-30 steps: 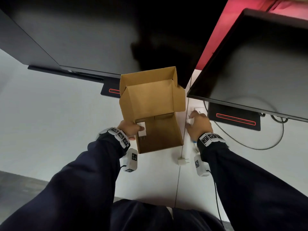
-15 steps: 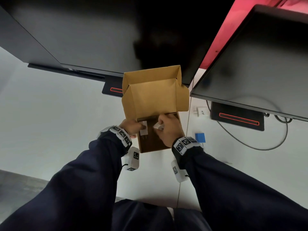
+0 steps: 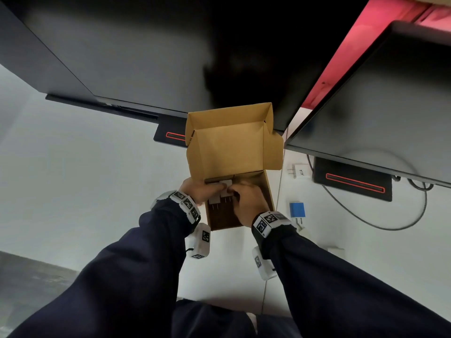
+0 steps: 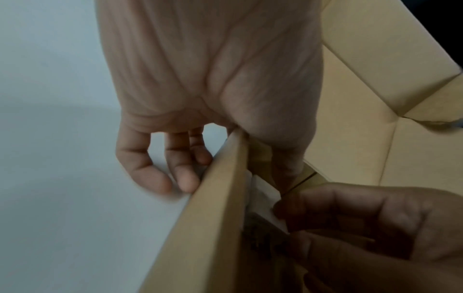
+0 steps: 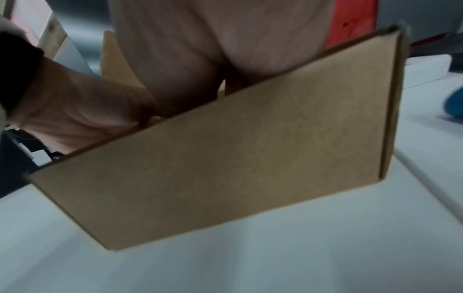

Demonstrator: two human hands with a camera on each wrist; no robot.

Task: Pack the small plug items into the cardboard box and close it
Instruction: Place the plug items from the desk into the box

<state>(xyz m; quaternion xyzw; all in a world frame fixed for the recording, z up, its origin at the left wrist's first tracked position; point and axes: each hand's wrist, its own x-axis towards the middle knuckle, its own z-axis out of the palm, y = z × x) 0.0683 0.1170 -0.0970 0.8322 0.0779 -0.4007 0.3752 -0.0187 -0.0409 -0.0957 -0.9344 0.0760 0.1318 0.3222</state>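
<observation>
Since a second ago: right hand (image 3: 246, 201) has come off the bench (image 3: 97, 191) beside the box and now sits inside the cardboard box (image 3: 231, 147), meeting the left hand (image 3: 200, 191) at the far left corner; the box itself has barely shifted.
Left hand: straddles the left wall, with the fingers (image 4: 160, 174) outside lying loosely against it and the thumb inside, pressing a white plug (image 3: 212, 200) to the wall.
Right hand: fingers curled round a second white plug (image 3: 225, 192), pinching it just beside the first; the wrist view is blocked by the box's side, so the fingertips cannot be seen there.
Plug axis: both white plugs lie flat with their prongs pointing back toward the person, long axis along the box's length.
Key relation: the two plugs sit side by side and touching at the far left of the box floor, so the free floor lies to the right and nearer the person.
Lid: stands open and upright at the far side.
Left to pack: a white plug with writing (image 3: 299, 170) and a blue plug (image 3: 297, 210) lie on the bench right of the box, nearer the right hand; another pale item near the right wrist is too hidden to name.
Likely next: my guess is a release, then a reach rightward.
</observation>
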